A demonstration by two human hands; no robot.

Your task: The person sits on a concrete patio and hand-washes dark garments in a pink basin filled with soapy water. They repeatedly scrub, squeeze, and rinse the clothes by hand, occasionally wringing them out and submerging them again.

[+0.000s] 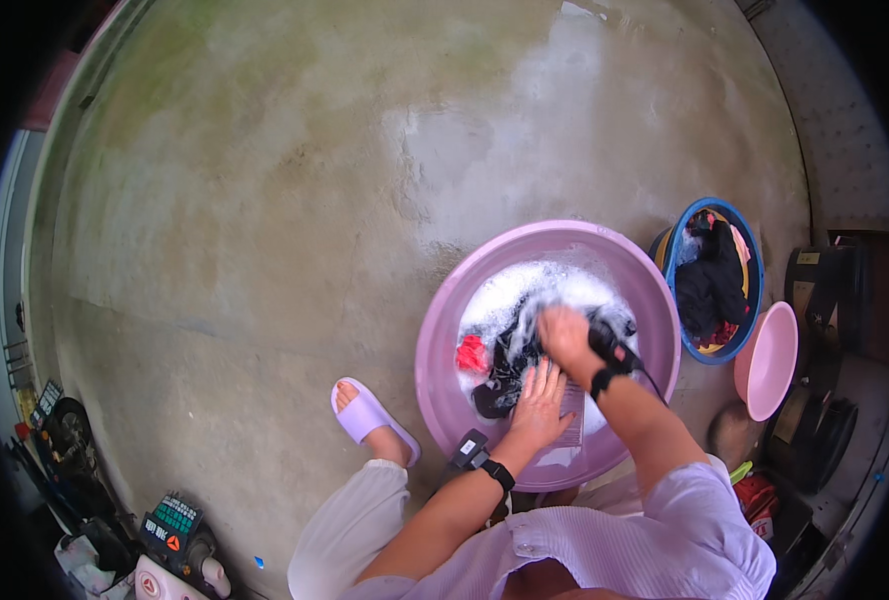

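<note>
A large purple plastic basin (437, 315) stands on the floor before me, with white suds (504, 289) and a wet black garment (516, 352) inside. My left hand (540, 405) lies with fingers spread at the garment's near edge, over a ridged washboard (573, 420) that leans inside the basin. My right hand (564, 334), blurred, is closed in a fist on the black cloth just beyond the left fingertips. A small red cloth (473, 354) lies in the suds at the left. Each wrist wears a black strap with a small device.
Right of the basin stands a blue-rimmed tub (753, 322) with dark wet clothes (714, 277). A pink basin (771, 364) tilts beside it, near black lidded containers (808, 435). My foot in a lilac slipper (373, 420) rests left of the purple basin. Parked vehicles (174, 540) are at lower left.
</note>
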